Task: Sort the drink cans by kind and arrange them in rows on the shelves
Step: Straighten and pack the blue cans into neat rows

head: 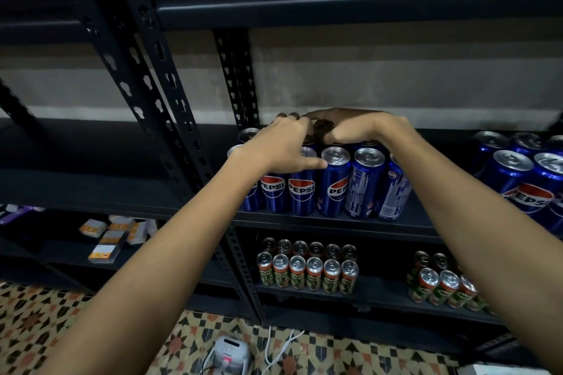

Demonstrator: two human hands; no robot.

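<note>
Pepsi cans (pixel 333 183) under both hands' (pixel 283 143) (pixel 350 128) curled grip, contact unclear.

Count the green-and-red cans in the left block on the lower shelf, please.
12 in the left block: six in the front row, six in the back row directly behind. Any further back would be hidden in the dark.

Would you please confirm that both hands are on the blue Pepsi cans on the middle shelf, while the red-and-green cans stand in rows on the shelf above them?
Not quite: the head view shows the red-and-green cans in rows on the shelf below, not above. Both the left hand and right hand are indeed on the blue Pepsi cans on the middle shelf.
</note>
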